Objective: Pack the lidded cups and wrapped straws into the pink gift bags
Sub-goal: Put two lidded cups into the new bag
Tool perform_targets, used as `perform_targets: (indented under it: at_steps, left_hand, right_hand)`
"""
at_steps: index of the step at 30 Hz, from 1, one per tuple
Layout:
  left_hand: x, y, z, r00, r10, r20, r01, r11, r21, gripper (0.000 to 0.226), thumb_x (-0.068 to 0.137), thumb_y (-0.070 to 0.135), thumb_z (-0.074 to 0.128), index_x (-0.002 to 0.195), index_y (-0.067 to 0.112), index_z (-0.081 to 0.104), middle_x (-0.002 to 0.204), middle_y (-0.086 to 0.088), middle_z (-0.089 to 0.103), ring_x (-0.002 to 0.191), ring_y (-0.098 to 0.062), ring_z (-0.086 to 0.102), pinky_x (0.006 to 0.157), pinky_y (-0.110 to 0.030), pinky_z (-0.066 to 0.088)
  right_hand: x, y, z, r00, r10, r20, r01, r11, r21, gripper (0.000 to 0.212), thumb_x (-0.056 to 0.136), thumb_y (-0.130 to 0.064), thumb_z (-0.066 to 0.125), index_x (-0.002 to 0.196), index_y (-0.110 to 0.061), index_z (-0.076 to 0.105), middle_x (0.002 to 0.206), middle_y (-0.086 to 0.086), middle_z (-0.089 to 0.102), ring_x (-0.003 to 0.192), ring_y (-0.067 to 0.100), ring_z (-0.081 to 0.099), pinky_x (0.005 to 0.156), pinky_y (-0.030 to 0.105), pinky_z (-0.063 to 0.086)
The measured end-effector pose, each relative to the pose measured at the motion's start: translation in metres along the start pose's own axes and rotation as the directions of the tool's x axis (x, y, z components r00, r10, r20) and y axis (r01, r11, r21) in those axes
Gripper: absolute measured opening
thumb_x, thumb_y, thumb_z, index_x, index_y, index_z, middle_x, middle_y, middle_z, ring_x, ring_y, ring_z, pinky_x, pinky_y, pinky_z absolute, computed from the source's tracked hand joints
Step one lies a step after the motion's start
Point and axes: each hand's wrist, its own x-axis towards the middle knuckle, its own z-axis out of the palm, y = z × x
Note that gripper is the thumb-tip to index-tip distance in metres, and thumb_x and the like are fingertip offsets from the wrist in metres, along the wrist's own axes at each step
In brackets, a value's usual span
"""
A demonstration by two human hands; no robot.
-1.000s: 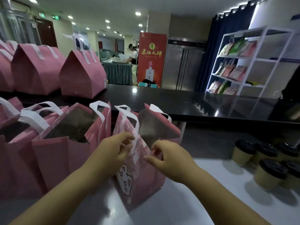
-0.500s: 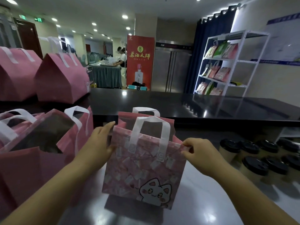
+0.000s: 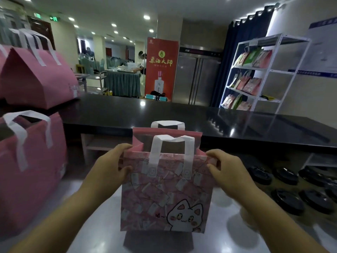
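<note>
A pink gift bag (image 3: pixel 164 194) with white handles and a cartoon cat stands upright on the white counter in front of me, its mouth spread open. My left hand (image 3: pixel 111 167) grips the bag's left top edge, thumb on the front panel. My right hand (image 3: pixel 226 172) grips the right top edge the same way. Several lidded cups (image 3: pixel 288 201) with black lids stand on the counter to the right of the bag. No wrapped straws are visible.
More pink bags (image 3: pixel 31 161) stand at the left, and closed ones (image 3: pixel 36 79) sit on the raised black counter (image 3: pixel 182 114) behind. A white shelf rack (image 3: pixel 255 73) is far right. A person stands at a distant table.
The bag has been turned to face me and squared up in the centre. Both hands shifted from its near opening to its left and right top edges. The view moved closer and lower.
</note>
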Motion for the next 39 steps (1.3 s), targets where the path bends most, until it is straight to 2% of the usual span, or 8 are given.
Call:
perform_targets:
  at_steps: [5, 9, 12, 20, 25, 30, 34, 39]
  left_hand:
    - [-0.008, 0.021, 0.025, 1.000, -0.022, -0.016, 0.022, 0.999, 0.045, 0.049, 0.075, 0.010, 0.072, 0.120, 0.019, 0.053, 0.101, 0.008, 0.060, 0.082, -0.005, 0.056, 0.074, -0.015, 0.046]
    - [-0.017, 0.035, 0.030, 1.000, 0.000, -0.027, 0.002, 0.998, 0.065, 0.046, 0.075, 0.008, 0.071, 0.117, 0.018, 0.055, 0.101, 0.009, 0.057, 0.084, -0.008, 0.056, 0.069, -0.012, 0.042]
    - [-0.019, 0.046, 0.022, 0.998, -0.007, -0.070, 0.011, 0.998, 0.054, 0.035, 0.079, 0.011, 0.065, 0.113, 0.016, 0.057, 0.099, 0.005, 0.058, 0.084, -0.006, 0.056, 0.067, -0.014, 0.043]
    - [0.004, 0.112, -0.009, 0.962, 0.267, -0.064, -0.246, 0.942, 0.226, 0.021, 0.079, 0.017, 0.064, 0.097, 0.008, 0.063, 0.090, 0.001, 0.059, 0.072, -0.012, 0.059, 0.063, -0.019, 0.046]
    - [0.026, 0.176, 0.007, 0.908, 0.414, 0.067, -0.419, 0.891, 0.174, 0.029, 0.080, 0.033, 0.054, 0.097, 0.012, 0.064, 0.086, 0.002, 0.062, 0.070, -0.009, 0.059, 0.062, -0.021, 0.049]
    - [0.039, 0.215, 0.048, 0.819, 0.503, 0.275, -0.562, 0.799, 0.213, 0.036, 0.080, 0.048, 0.042, 0.097, 0.023, 0.062, 0.086, 0.008, 0.060, 0.071, -0.009, 0.057, 0.063, -0.031, 0.054]
    - [0.041, 0.226, 0.086, 0.762, 0.478, 0.437, -0.626, 0.715, 0.310, 0.035, 0.083, 0.054, 0.040, 0.101, 0.030, 0.057, 0.094, 0.011, 0.057, 0.076, -0.008, 0.056, 0.067, -0.028, 0.053]
    - [0.035, 0.224, 0.111, 0.727, 0.472, 0.500, -0.657, 0.690, 0.305, 0.030, 0.086, 0.054, 0.044, 0.101, 0.031, 0.056, 0.098, 0.011, 0.058, 0.080, -0.008, 0.056, 0.066, -0.027, 0.052]
  right_hand:
    - [0.001, 0.038, -0.006, 0.998, -0.033, 0.044, 0.033, 0.999, 0.005, 0.033, 0.088, -0.019, 0.060, 0.122, -0.022, 0.058, 0.092, -0.015, 0.059, 0.082, 0.002, 0.056, 0.067, 0.010, 0.042]
    - [-0.005, 0.053, -0.009, 0.993, -0.068, 0.097, 0.065, 0.998, 0.025, 0.030, 0.087, -0.021, 0.062, 0.117, -0.024, 0.060, 0.100, -0.011, 0.063, 0.089, 0.007, 0.058, 0.078, 0.027, 0.051]
    - [-0.006, 0.055, -0.018, 0.990, -0.119, 0.078, 0.114, 0.991, 0.066, 0.026, 0.084, -0.024, 0.066, 0.110, -0.027, 0.063, 0.092, -0.016, 0.063, 0.085, 0.005, 0.059, 0.075, 0.026, 0.049]
    - [-0.014, 0.065, -0.055, 0.995, -0.101, -0.015, 0.102, 0.982, 0.160, 0.028, 0.080, -0.036, 0.070, 0.106, -0.025, 0.066, 0.092, -0.017, 0.064, 0.085, 0.000, 0.060, 0.076, 0.024, 0.052]
    - [-0.026, 0.097, -0.079, 0.999, -0.009, 0.043, 0.010, 0.999, -0.040, 0.028, 0.082, -0.040, 0.067, 0.106, -0.028, 0.063, 0.096, -0.013, 0.065, 0.089, 0.007, 0.060, 0.079, 0.032, 0.053]
    - [-0.031, 0.145, -0.080, 0.913, 0.242, 0.328, -0.076, 0.891, -0.448, 0.041, 0.080, -0.053, 0.062, 0.112, -0.030, 0.050, 0.109, -0.004, 0.054, 0.094, 0.017, 0.053, 0.074, 0.033, 0.047]
    - [-0.036, 0.177, -0.059, 0.839, 0.347, 0.419, -0.091, 0.849, -0.521, 0.062, 0.076, -0.057, 0.064, 0.124, -0.026, 0.041, 0.121, 0.006, 0.045, 0.108, 0.030, 0.047, 0.082, 0.039, 0.048]
    - [-0.038, 0.192, -0.031, 0.839, 0.365, 0.404, -0.113, 0.842, -0.527, 0.068, 0.078, -0.059, 0.060, 0.131, -0.023, 0.036, 0.129, 0.013, 0.043, 0.114, 0.036, 0.044, 0.085, 0.044, 0.045]
